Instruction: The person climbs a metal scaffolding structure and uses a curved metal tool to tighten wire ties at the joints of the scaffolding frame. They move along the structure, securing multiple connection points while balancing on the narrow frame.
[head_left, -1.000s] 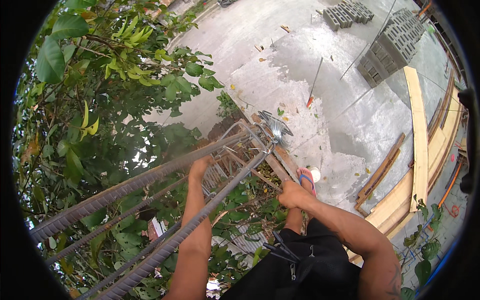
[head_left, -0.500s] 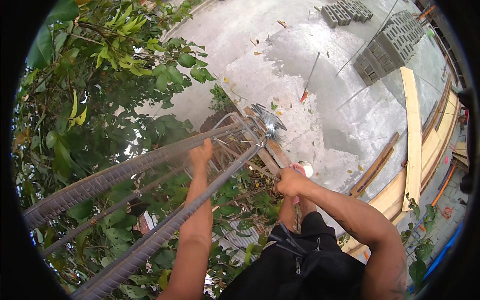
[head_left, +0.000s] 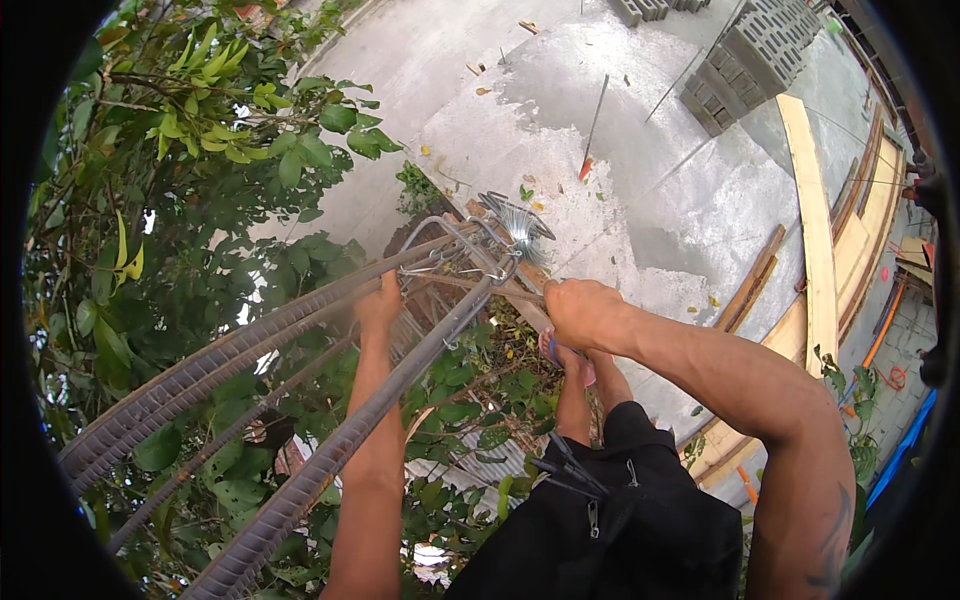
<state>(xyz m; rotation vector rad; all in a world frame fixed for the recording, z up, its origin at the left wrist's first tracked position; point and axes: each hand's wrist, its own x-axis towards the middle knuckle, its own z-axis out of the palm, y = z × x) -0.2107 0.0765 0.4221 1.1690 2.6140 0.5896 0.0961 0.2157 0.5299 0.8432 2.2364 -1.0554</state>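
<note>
Working at steel bars [head_left: 220,360], right hand [head_left: 580,315] gripping thin brown bar [head_left: 525,295]

Concrete floor [head_left: 460,110] is filling the upper middle. Leafy branches [head_left: 300,160] are covering the left side, showing behind and between the steel bars. Those ribbed bars are running from lower left toward center, closing in on each other at the far end. Gray block stack [head_left: 755,60] is standing upper right; pale plank [head_left: 810,220] is lying in front of it, overlapping other long boards [head_left: 880,230]. Person is wearing black shorts [head_left: 640,510], bare legs showing below.

Right hand is closing in a fist around the right end of the thin brown bar, which is reaching left across the far end of the steel bars. Left hand [head_left: 378,300] is rising to the underside of the upper bars; fingers are partly hiding, so cannot tell whether it is gripping. Silvery wire bundle [head_left: 520,228] is sitting at the bars' far end, just above the right hand. Blue-strapped sandal [head_left: 553,352] is showing below that hand. Small yellow leaf [head_left: 713,300] is lying on the floor.
</note>
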